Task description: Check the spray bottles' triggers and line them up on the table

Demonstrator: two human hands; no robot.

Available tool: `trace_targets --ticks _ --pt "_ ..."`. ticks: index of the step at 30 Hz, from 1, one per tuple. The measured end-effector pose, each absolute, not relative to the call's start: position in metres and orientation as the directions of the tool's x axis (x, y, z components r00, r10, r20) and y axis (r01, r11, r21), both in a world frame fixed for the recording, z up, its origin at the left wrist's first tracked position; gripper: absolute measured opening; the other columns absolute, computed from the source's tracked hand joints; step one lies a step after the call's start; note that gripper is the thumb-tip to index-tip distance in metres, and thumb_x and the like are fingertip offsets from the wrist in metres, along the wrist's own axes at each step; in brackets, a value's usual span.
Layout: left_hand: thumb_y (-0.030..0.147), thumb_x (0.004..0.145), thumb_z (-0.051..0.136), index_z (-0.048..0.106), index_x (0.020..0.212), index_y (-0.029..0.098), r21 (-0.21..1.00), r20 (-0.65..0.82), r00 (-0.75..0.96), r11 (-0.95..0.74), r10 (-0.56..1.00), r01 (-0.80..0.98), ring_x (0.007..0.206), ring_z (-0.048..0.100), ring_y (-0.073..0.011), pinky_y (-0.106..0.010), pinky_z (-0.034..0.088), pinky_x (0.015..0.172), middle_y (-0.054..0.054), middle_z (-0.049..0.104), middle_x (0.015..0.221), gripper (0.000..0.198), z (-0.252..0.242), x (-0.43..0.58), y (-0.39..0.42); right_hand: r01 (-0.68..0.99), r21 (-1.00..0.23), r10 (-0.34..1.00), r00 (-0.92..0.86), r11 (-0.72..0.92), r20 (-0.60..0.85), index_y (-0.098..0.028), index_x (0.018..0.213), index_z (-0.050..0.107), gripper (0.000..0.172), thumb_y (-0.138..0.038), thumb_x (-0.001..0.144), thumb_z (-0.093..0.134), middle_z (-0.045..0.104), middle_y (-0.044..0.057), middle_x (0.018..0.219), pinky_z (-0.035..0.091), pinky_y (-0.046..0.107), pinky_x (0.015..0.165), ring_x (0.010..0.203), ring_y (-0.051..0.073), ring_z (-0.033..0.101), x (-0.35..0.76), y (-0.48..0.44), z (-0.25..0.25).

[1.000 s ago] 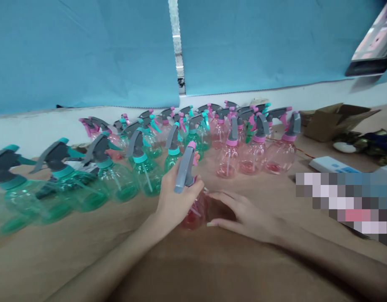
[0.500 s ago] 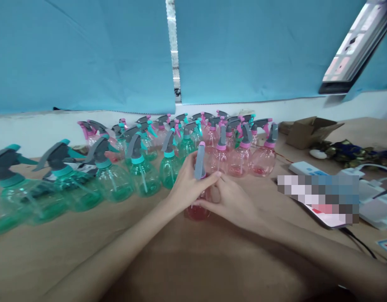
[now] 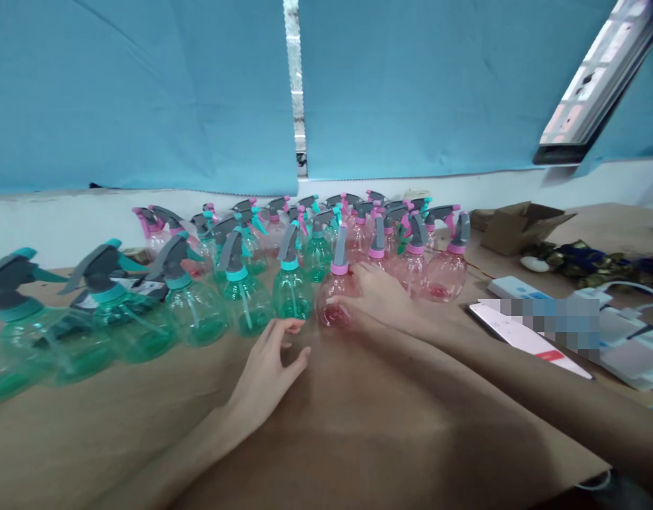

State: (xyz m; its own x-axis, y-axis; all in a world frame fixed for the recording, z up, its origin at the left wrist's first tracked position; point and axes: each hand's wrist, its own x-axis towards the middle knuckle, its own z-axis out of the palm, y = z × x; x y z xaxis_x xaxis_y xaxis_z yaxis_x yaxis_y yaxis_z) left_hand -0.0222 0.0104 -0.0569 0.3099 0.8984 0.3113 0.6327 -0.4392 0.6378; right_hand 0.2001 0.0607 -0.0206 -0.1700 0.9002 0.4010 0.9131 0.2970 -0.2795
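A pink spray bottle (image 3: 334,289) stands upright on the worktop (image 3: 369,439), just right of the nearest green bottle (image 3: 285,296) and in front of several other pink bottles (image 3: 444,273). Its round body is see-through, deeper pink towards the base, with a pink collar at the neck and a grey trigger head whose long lever faces the viewer. The right hand (image 3: 382,294) is wrapped around its right side, thumb laid across the front and fingers partly hidden behind; the forearm reaches in from the lower right. The left hand (image 3: 270,365) is held loosely spread just in front of the green bottle, fingers bent towards the right and thumb apart from them; whether a fingertip touches that bottle, I cannot tell. More green bottles with teal collars and grey heads run in a row towards the left edge, and behind them pink and green ones stand crowded together near the white wall (image 3: 55,219). At the right lies a phone (image 3: 520,333), its light screen crossed by a red band, the writing too small to read and partly blurred out. Beyond it are a white power strip (image 3: 515,287) with a blue patch, white adapters (image 3: 618,326), crumpled dark cloth (image 3: 586,258) and an opened cardboard box (image 3: 518,230). Blue sheeting (image 3: 146,92) covers the upper background.
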Motion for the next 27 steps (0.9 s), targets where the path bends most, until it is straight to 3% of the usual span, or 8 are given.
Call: trace_targets --ticks 5,17,23,27 --pt "0.018 0.083 0.051 0.05 0.103 0.022 0.628 0.302 0.315 -0.436 0.9 0.645 0.098 0.058 -0.0179 -0.035 0.051 0.083 -0.003 0.056 0.105 0.02 -0.054 -0.023 0.011 0.93 -0.278 0.929 -0.136 0.239 0.343 -0.016 0.104 0.054 0.055 -0.063 0.076 0.057 0.065 0.013 0.103 0.048 0.038 0.067 0.09 0.031 0.063 0.198 0.073 -0.014" --pt "0.015 0.082 0.049 0.05 0.098 0.025 0.61 0.271 0.347 -0.439 0.898 0.66 0.089 0.063 -0.0186 -0.033 0.053 0.071 -0.002 0.059 0.103 0.019 -0.052 -0.012 0.017 0.937 -0.295 0.944 -0.089 0.187 0.317 -0.015 0.103 0.051 0.047 -0.054 0.078 0.06 0.066 0.016 0.102 0.048 0.039 0.064 0.089 0.033 0.064 0.191 0.088 -0.013" --pt "0.014 0.081 0.05 0.051 0.097 0.024 0.624 0.27 0.346 -0.437 0.899 0.648 0.085 0.063 -0.018 -0.033 0.052 0.07 -0.002 0.06 0.1 0.018 -0.046 -0.006 0.019 0.908 -0.349 0.925 -0.095 0.233 0.369 -0.017 0.124 0.045 0.059 -0.054 0.08 0.059 0.063 0.014 0.115 0.049 0.041 0.073 0.1 0.032 0.062 0.2 0.068 -0.013" --pt "0.015 0.081 0.051 0.051 0.096 0.023 0.639 0.286 0.348 -0.448 0.893 0.626 0.085 0.062 -0.0176 -0.033 0.052 0.072 -0.002 0.06 0.1 0.017 -0.042 -0.002 0.02 0.852 -0.411 0.863 -0.091 0.326 0.496 -0.022 0.114 0.056 0.036 -0.043 0.085 0.056 0.066 0.008 0.112 0.047 0.04 0.079 0.099 0.028 0.062 0.232 0.047 -0.016"
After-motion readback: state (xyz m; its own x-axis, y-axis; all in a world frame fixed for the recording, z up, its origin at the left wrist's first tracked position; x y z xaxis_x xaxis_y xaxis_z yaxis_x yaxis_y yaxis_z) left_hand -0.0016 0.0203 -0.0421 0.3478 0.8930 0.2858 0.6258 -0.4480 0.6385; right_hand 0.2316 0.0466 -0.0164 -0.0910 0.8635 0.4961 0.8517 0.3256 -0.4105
